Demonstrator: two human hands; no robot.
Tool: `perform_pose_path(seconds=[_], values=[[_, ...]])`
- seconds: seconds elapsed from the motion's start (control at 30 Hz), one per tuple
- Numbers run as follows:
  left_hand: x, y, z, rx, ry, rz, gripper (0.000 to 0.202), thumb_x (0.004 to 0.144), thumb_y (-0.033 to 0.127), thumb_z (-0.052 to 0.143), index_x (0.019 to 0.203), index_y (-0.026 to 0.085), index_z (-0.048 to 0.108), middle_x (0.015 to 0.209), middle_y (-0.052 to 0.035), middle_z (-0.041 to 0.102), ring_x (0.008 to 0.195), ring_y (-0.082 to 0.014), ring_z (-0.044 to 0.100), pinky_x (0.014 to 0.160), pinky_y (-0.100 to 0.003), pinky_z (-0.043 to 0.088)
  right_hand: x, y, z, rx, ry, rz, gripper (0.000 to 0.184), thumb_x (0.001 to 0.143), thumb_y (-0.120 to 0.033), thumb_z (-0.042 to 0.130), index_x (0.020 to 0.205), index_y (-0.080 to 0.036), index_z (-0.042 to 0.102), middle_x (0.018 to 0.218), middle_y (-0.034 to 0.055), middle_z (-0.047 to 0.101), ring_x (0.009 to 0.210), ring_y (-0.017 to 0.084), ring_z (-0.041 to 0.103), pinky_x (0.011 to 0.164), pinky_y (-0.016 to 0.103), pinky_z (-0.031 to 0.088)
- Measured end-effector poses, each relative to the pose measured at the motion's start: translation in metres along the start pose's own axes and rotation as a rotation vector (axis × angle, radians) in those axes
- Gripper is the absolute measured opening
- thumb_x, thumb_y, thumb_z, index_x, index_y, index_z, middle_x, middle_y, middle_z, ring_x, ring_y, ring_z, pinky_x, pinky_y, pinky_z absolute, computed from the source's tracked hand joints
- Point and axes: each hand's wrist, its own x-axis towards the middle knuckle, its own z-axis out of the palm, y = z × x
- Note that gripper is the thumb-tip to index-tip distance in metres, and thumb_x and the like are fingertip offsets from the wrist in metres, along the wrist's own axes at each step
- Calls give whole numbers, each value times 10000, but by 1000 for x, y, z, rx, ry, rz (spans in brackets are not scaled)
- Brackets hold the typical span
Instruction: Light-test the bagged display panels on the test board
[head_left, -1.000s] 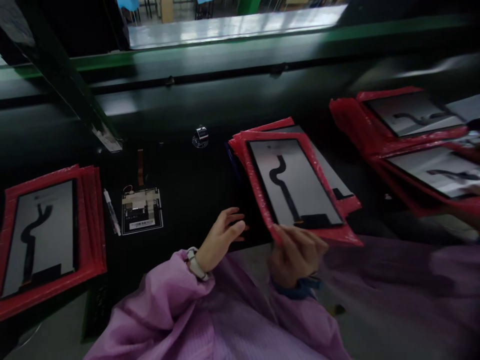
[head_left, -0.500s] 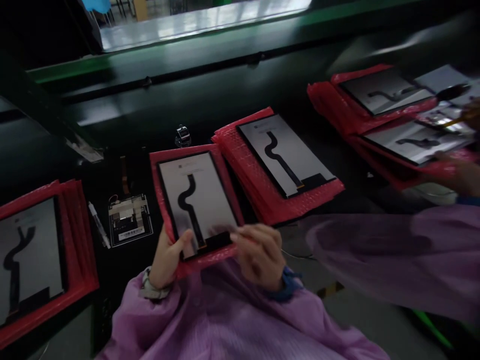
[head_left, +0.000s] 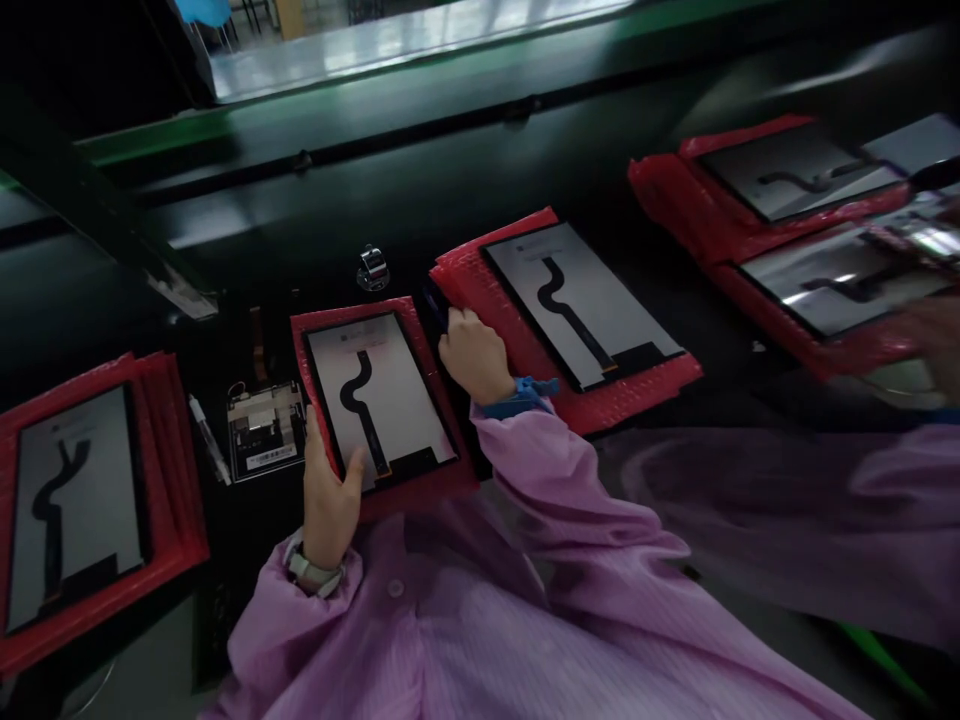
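Observation:
A display panel (head_left: 405, 395) with a black curved flex cable (head_left: 352, 395) lies on a red bubble-wrap bag (head_left: 457, 487) in front of me. My left hand (head_left: 328, 505) grips the lower left of the bag and panel, thumb on top near the cable's lower end. To the right, my right hand (head_left: 476, 355) is closed round a dark, thin pen-like tool (head_left: 433, 300). It hovers over or rests by the left edge of a second stack of red bubble bags (head_left: 469, 270), which carries another panel (head_left: 615, 310); whether it touches them I cannot tell.
At left, a stacked set of red bags (head_left: 169, 450) bears a panel (head_left: 105, 520). A white pen (head_left: 210, 440) and a small circuit assembly (head_left: 264, 425) lie beside it. A metal tally counter (head_left: 372, 268) stands behind. A co-worker's hand (head_left: 934, 345) is at panels on the right.
My right hand has moved from the panel's lower right corner up and away, to the gap beside the right-hand stack. The left hand keeps its grip; the held panel now lies slightly lower and flatter.

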Motion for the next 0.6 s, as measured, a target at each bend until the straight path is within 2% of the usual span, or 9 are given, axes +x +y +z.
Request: perform_pose_path(seconds=[0.1,0.17,0.23,0.27,0.3,0.37,0.43,0.5,0.6], values=[[-14,2,-4,216,69,156,659,988,318,595,1597,205,367,1696,-154,303,1605,-286,241,1327,-496,196,-19,18,-4,32,-11,-14,398,946,-134,485,1317,-67,614,1267,213,632,1047,300,690,915,405,559],[-22,8,-9,289,103,257,543,1012,271,571,1542,252,454,1688,-121,332,1588,-266,291,1309,-465,266,-38,27,-9,150,27,-27,335,922,-160,519,1225,-102,649,1197,175,652,999,270,680,896,391,557],[-28,16,-14,299,80,353,478,1024,244,558,1498,268,495,1620,-108,448,1525,-243,415,1251,-419,383,-62,30,-13,459,18,-71,229,891,-180,558,1096,-131,648,1028,115,677,867,214,668,799,338,558],[-30,21,-15,287,33,394,464,1030,252,554,1490,263,494,1557,-107,523,1468,-230,492,1206,-393,440,-75,29,-16,669,-44,-111,174,893,-203,575,1048,-147,630,921,73,672,776,178,649,726,299,547],[-32,25,-15,268,-35,431,453,1037,278,547,1485,248,488,1484,-111,591,1399,-223,563,1154,-372,490,-89,25,-18,874,-161,-161,148,916,-256,591,1025,-159,611,844,39,660,702,149,631,657,265,530],[-36,31,-12,223,-203,488,428,1049,381,521,1435,198,511,1321,-125,693,1235,-225,674,1036,-353,563,-114,15,-19,1090,-370,-257,205,940,-361,644,1000,-167,618,828,22,658,692,119,627,627,224,512],[-40,33,-5,197,-316,481,413,1060,489,447,1268,165,596,1091,-121,755,1004,-227,739,865,-338,601,-134,4,-17,1178,-441,-315,242,957,-402,651,938,-161,632,803,18,649,689,100,609,615,199,492],[-44,32,2,185,-372,405,491,1071,557,331,1076,171,635,865,-94,737,782,-215,718,698,-317,567,-147,-5,-11,1253,-445,-303,298,978,-441,630,887,-158,620,752,9,623,644,86,566,575,187,457],[-49,34,4,95,-489,228,583,1076,581,219,1011,175,632,786,-82,702,663,-194,655,623,-299,499,-157,-10,-2,1358,-421,-218,389,976,-527,625,839,-164,599,697,-5,567,599,83,505,531,188,412]])
